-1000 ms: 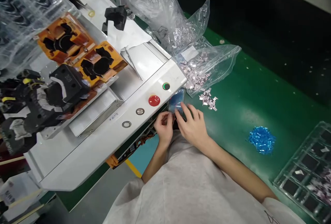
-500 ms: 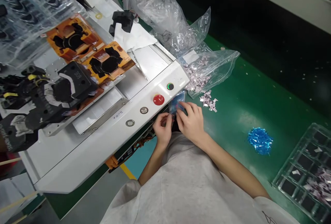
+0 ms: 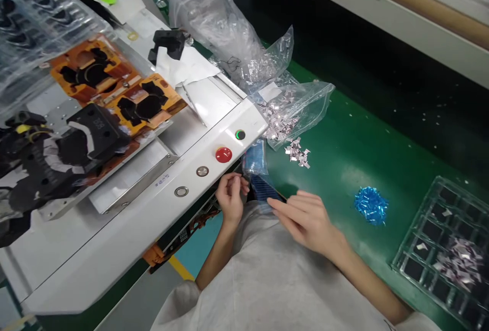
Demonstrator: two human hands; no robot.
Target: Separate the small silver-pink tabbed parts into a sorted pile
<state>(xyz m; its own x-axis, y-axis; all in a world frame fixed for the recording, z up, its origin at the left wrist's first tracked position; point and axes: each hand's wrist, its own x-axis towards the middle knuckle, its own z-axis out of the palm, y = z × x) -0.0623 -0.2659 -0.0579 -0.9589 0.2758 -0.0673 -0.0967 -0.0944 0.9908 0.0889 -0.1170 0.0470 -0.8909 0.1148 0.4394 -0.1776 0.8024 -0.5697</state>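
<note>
Sheet (image 3: 263,189), blue-striped, between left hand (image 3: 231,199) and right hand (image 3: 311,220), both hands' grip unclear

A red button (image 3: 223,155) and a green-ringed button (image 3: 240,135) sit on a white machine (image 3: 130,231).

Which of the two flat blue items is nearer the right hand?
The dark blue, striped sheet, close to the right hand; the other, a paler blue, shiny plastic packet, lies farther off, beside the white machine.
</note>
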